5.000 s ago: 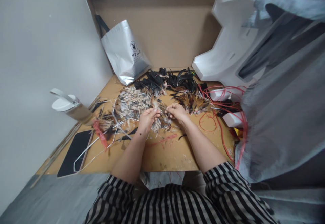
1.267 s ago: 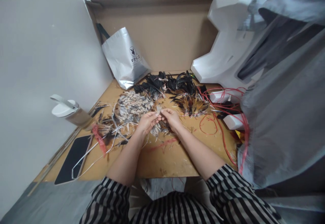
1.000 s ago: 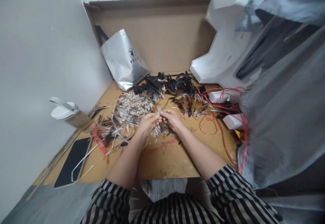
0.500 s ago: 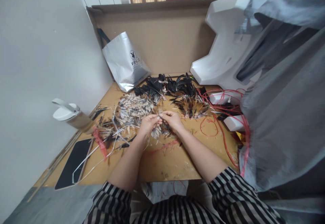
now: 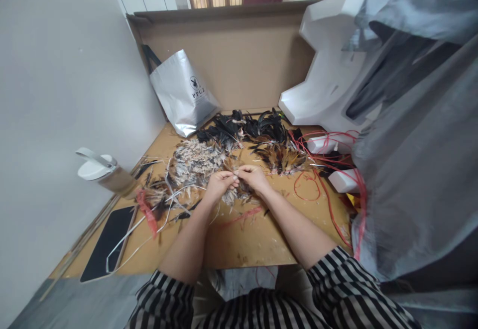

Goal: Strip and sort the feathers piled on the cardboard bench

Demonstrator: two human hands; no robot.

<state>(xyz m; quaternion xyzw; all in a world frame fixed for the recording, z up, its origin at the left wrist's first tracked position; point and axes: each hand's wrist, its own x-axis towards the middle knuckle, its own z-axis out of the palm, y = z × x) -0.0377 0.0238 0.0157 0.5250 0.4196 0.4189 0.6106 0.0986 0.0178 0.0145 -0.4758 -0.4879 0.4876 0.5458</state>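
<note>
My left hand [image 5: 221, 185] and my right hand [image 5: 254, 177] meet over the middle of the table, fingertips pinched together. Between them they hold a small tuft of brown feathers [image 5: 233, 164], its tips showing just above the fingers. Behind and to the left of my left hand spreads a heap of pale, speckled feathers [image 5: 196, 157]. More loose feathers lie under the hands. Beyond my right hand is a bunch of brown feathers [image 5: 282, 159], and black feathers [image 5: 224, 129] are piled farther back.
A silver bag [image 5: 182, 92] leans at the back left. On the left stand a lidded cup [image 5: 115, 178] and a dark tablet [image 5: 108, 242] crossed by white strips. Red string [image 5: 328, 209] trails on the right beside white foam [image 5: 324, 80] and grey cloth [image 5: 418, 169].
The view has tilted slightly. Both hands stay pinched together at nearly the same spot, with only small finger movement.
</note>
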